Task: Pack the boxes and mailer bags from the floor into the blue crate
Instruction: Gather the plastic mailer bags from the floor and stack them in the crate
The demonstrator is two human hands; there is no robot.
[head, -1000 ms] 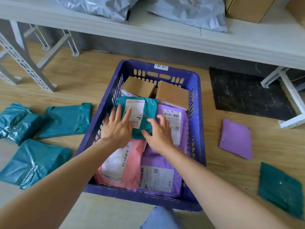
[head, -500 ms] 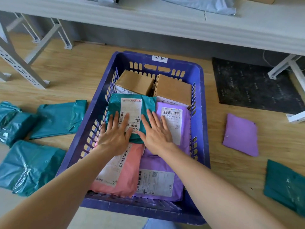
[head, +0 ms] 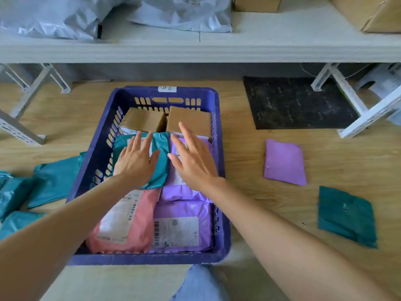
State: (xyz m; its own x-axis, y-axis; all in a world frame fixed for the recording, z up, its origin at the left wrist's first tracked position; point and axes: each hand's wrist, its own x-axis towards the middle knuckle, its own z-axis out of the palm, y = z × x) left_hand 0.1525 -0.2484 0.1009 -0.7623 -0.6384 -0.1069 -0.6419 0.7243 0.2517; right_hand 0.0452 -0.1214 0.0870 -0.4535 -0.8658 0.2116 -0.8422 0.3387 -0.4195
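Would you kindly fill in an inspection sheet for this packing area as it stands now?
Surface: light wooden floor, black mat at far right.
Job's things: blue plastic crate holds two brown cardboard boxes, a teal mailer bag, purple bags and a pink bag; a purple bag and a dark green bag lie on the floor right, teal bags left.
Clutter: nothing seen.
Grippers: left hand flat on the teal bag; right hand open over a purple bag.
Cables: thin wire under the bench, unclear.
Surroundings: white bench with grey bags and boxes.
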